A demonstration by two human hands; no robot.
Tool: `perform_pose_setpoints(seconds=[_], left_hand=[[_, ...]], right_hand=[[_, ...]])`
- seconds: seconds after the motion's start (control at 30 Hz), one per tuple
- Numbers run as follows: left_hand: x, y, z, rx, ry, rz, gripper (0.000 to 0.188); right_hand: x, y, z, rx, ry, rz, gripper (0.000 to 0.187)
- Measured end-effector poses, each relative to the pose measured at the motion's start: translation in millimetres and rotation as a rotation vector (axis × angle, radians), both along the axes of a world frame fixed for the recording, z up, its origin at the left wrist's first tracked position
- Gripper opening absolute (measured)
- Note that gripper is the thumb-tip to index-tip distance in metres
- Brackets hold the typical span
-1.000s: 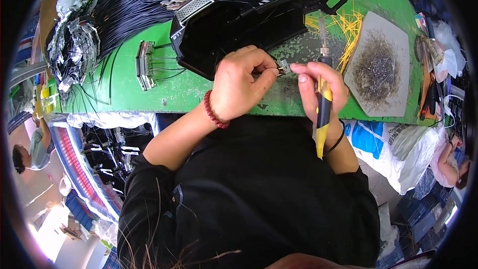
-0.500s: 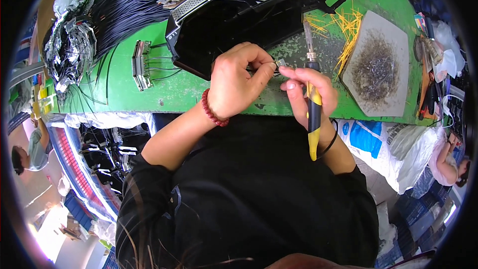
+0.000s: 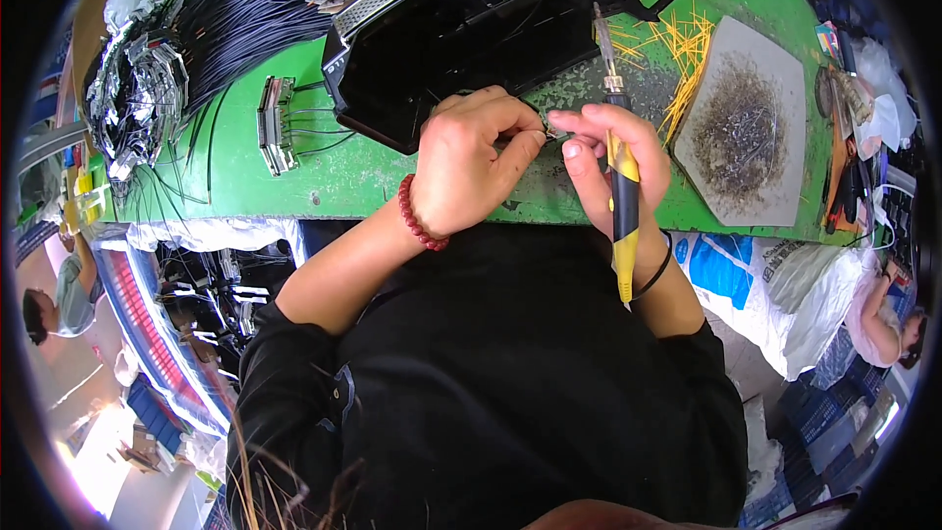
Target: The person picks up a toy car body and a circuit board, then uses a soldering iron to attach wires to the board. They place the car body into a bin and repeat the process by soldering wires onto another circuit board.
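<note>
In front of the large black plastic housing [image 3: 422, 74], my left hand [image 3: 476, 142] is closed in a pinch, thumb against forefinger, on a thin wire end that is mostly hidden. Just right of those fingertips, my right hand [image 3: 623, 162] grips a soldering iron [image 3: 625, 201] with a yellow and black handle. Its metal barrel points away from me, and the handle's tail hangs toward my body. The right thumb and forefinger are slightly apart beside a small part [image 3: 555, 133] at the left fingertips, too small to name.
Left of the housing lies a silvery strip part [image 3: 278, 126] with dark wires running to it. Farther left are a bundle of black wires [image 3: 245, 25] and shiny strips [image 3: 137, 93]. Yellow sticks [image 3: 692, 49] and a stained grey board [image 3: 751, 128] lie on the right; hand tools [image 3: 842, 152] sit beyond.
My right hand has shifted slightly right, and the soldering iron's tail has swung a little right. The housing has slid slightly left. My left hand keeps its pinch.
</note>
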State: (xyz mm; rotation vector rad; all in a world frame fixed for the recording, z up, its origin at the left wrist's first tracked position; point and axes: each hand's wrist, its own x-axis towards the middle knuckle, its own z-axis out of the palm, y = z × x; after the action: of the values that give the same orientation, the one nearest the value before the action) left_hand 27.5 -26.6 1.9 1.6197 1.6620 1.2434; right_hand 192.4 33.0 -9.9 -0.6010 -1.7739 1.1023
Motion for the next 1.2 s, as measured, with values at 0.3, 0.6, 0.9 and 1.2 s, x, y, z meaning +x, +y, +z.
perform_pose_setpoints(seconds=[0.3, 0.6, 0.9, 1.2], left_hand=[[-2, -2, -1, 0.014, 0.005, -0.020, 0.005], [-6, -5, 3, 0.009, 0.010, -0.038, 0.004], [-6, -3, 6, 0.008, 0.215, -0.076, 0.006], [-2, -3, 2, 0.157, 0.344, 0.025, 0.010]], right_hand=[[0, 0, 1, -0.215, -0.001, 0.095, 0.032], [4, 19, -4, 0.390, -0.171, 0.138, 0.040], [0, 4, 0, 0.097, -0.187, 0.028, 0.038], [7, 24, -4, 0.387, -0.355, -0.034, 0.041]])
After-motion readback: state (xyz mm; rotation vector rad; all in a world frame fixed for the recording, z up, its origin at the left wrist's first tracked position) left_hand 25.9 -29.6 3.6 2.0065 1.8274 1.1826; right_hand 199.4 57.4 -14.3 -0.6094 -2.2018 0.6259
